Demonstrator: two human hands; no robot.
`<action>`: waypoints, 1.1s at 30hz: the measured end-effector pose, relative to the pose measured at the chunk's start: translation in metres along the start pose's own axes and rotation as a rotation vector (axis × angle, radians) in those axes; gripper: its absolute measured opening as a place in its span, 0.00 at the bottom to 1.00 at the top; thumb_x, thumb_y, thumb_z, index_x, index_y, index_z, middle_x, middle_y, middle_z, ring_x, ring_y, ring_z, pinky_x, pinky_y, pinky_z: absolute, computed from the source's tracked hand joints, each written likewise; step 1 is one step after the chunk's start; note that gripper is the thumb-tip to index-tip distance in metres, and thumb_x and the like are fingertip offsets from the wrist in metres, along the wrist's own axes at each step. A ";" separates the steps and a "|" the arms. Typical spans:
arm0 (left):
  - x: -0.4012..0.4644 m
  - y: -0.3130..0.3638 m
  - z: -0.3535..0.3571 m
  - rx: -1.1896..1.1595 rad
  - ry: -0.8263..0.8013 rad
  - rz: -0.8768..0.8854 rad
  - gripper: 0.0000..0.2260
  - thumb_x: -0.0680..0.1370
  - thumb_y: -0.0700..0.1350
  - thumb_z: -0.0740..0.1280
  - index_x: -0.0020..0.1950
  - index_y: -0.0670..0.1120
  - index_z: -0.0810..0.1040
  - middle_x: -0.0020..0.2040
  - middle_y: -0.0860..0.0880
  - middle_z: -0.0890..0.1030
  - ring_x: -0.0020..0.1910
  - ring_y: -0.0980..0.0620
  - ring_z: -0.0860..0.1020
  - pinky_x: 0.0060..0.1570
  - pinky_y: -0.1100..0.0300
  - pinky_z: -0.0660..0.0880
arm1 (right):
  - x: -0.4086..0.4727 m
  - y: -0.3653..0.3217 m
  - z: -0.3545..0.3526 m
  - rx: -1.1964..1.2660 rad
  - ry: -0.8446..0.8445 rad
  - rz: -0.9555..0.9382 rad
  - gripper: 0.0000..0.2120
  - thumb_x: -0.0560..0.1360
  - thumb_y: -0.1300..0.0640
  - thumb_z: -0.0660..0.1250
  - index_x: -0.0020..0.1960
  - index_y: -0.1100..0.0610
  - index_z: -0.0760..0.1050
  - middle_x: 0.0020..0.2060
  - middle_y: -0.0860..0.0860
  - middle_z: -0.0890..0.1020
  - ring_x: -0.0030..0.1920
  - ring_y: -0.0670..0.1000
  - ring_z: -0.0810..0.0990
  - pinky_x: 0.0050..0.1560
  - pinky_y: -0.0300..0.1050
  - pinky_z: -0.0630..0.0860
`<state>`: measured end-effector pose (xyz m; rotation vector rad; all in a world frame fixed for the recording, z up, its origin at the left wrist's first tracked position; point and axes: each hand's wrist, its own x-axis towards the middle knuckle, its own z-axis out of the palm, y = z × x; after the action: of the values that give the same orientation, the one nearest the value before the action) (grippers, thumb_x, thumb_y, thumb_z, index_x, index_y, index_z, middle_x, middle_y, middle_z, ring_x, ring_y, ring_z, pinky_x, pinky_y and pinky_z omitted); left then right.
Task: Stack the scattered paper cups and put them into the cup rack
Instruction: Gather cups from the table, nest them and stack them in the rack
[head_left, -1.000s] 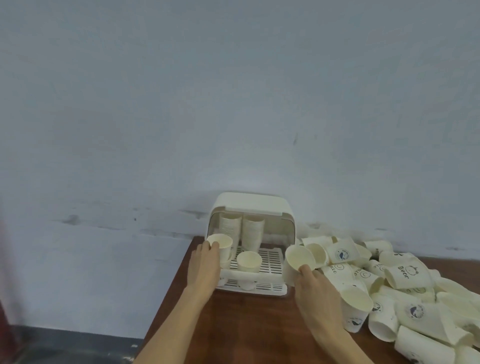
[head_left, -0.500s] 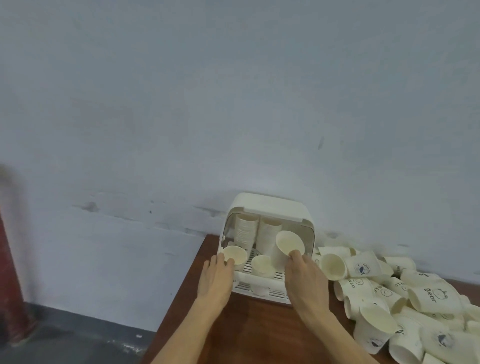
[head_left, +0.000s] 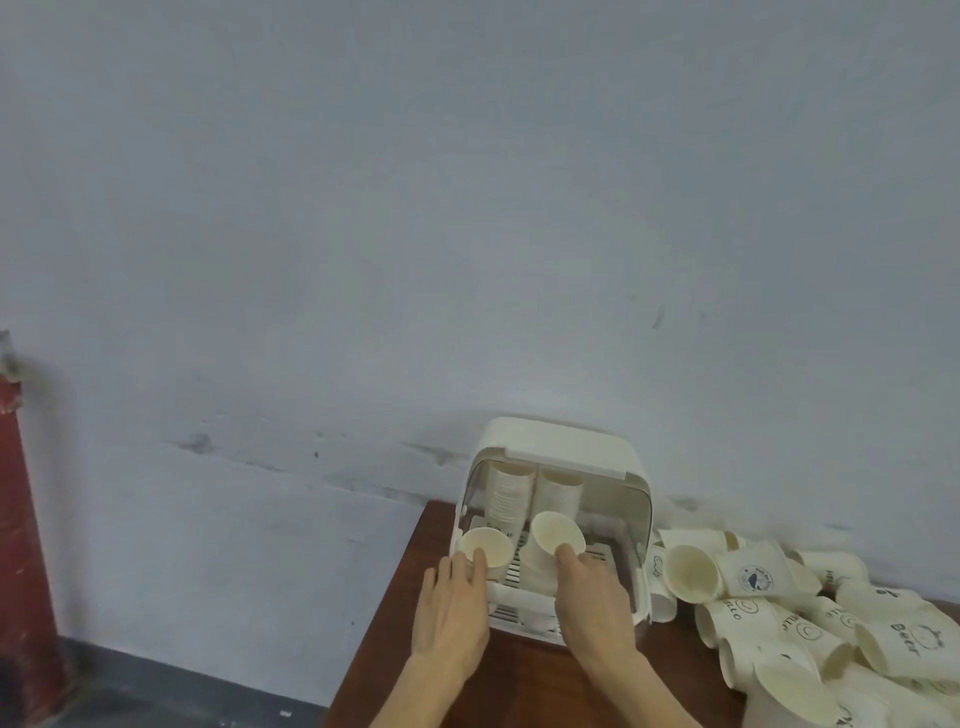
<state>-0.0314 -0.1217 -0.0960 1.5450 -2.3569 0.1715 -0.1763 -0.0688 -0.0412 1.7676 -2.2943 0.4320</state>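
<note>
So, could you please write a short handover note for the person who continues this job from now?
Left hand: holds a white paper cup at the front left of the white plastic cup rack.
Right hand: its grip is on a tilted stack of white paper cups inside the rack.
Done: two tall cup stacks stand at the rack's back.
Left: many scattered cups lie on the brown wooden table, right of the rack.

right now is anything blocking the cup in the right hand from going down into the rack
Nothing visible does. The right hand holds the tilted cup already inside the open front of the cup rack. Two tall stacks stand behind it, and the left hand holds another cup to its left.
</note>
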 end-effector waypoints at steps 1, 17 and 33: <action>0.000 0.000 -0.001 0.001 -0.002 0.001 0.28 0.79 0.41 0.57 0.77 0.43 0.51 0.68 0.41 0.66 0.64 0.43 0.66 0.66 0.50 0.63 | -0.001 0.000 0.001 -0.004 0.013 -0.013 0.13 0.75 0.66 0.57 0.57 0.57 0.70 0.48 0.53 0.80 0.48 0.55 0.77 0.38 0.45 0.64; 0.002 0.008 -0.005 -0.097 0.050 -0.029 0.22 0.81 0.45 0.54 0.75 0.47 0.57 0.67 0.46 0.69 0.62 0.48 0.69 0.63 0.54 0.65 | -0.008 -0.001 0.021 -0.162 -0.093 -0.073 0.12 0.75 0.63 0.60 0.57 0.60 0.75 0.54 0.60 0.78 0.56 0.61 0.76 0.55 0.55 0.72; -0.033 0.050 -0.016 -0.262 0.071 0.086 0.19 0.79 0.46 0.60 0.70 0.48 0.67 0.61 0.48 0.74 0.60 0.47 0.73 0.58 0.51 0.71 | -0.070 0.047 0.003 0.066 -0.069 0.008 0.20 0.74 0.63 0.56 0.66 0.57 0.66 0.60 0.56 0.72 0.61 0.57 0.69 0.58 0.50 0.69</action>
<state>-0.0619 -0.0683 -0.0883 1.2951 -2.2865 -0.0608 -0.2038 0.0047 -0.0723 1.8321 -2.3605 0.4609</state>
